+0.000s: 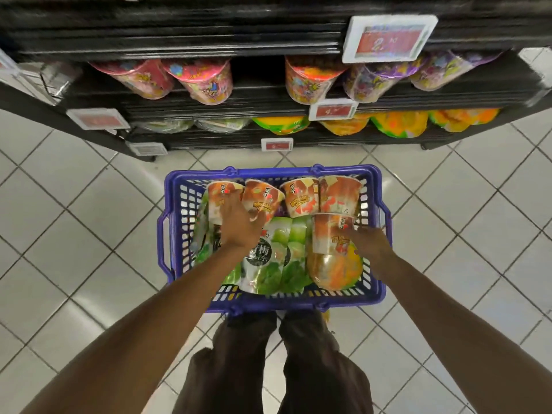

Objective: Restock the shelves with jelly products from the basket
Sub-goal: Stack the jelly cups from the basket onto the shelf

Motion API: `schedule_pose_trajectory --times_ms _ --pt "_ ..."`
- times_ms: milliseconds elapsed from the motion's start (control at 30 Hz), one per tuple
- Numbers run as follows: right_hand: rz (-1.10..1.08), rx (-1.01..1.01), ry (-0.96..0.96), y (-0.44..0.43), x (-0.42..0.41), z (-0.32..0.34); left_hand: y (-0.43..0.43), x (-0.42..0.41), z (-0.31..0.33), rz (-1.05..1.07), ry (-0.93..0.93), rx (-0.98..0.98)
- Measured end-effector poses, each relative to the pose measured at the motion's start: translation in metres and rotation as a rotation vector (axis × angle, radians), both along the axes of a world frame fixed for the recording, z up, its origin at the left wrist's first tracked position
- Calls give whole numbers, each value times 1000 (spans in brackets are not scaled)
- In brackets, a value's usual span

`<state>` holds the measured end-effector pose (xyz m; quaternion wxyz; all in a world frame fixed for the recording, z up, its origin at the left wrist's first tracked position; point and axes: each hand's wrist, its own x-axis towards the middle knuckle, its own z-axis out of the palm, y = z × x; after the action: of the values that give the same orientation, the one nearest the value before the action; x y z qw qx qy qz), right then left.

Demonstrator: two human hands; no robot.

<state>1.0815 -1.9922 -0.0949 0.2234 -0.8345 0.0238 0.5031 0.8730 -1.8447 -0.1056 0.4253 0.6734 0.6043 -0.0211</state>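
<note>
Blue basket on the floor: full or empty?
Full: the blue basket holds orange jelly cups lying on their sides and green pouches covering its bottom.

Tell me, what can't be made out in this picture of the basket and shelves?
All in the head view:
- Price tags: figures blurred.
- Left hand: its back hides the fingers, so its hold on the cups is unclear.
- Right hand: fingertips blurred; hold unclear.
- Top shelf: cut off by the upper edge.
- Pouches: partly hidden under the left hand.

Green pouch (262,256) reads 青梅; price tag (388,38) shows 2.
</note>
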Motion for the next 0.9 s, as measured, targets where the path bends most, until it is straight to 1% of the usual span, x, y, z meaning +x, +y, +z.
schedule_pose_trajectory --times_ms 33,67,100,167,233,333,400,467,533,567,633,700,733,800,900 --pt "-78 24 116 -1 -3 -3 0 11 -5 13 -2 -29" --pt "-124 49 196 -3 -5 -8 1 21 -11 23 34 -44" --pt "-152 66 240 -6 -7 -13 2 28 -17 24 117 -58" --pt "-184 67 268 -10 -9 -21 7 37 -27 51 316 -94" --pt "-210 60 288 -13 -10 -28 10 40 -32 40 443 -120" --pt "-221 44 291 -14 -17 -32 18 34 -37 -79 487 -141" --pt "-240 35 291 -16 -23 -31 24 26 -38 -69 459 -197" --pt "-288 62 349 -16 -28 -25 24 21 -33 -27 435 -256" --pt "-311 120 394 -16 -31 -11 18 18 -19 92 366 -306" --pt "-315 162 406 -16 -32 -2 13 15 -12 198 280 -340" --pt "-317 226 419 -13 -33 25 1 7 10 460 26 -453" --pt "-321 283 416 -8 -33 61 -7 -4 43 631 -204 -548" --pt "-330 324 414 -5 -33 82 -8 -10 64 656 -271 -554" --pt "-342 412 402 2 -31 130 -7 -20 115 668 -349 -544" --pt "-298 512 355 15 -30 215 2 -31 207 689 -436 -458"
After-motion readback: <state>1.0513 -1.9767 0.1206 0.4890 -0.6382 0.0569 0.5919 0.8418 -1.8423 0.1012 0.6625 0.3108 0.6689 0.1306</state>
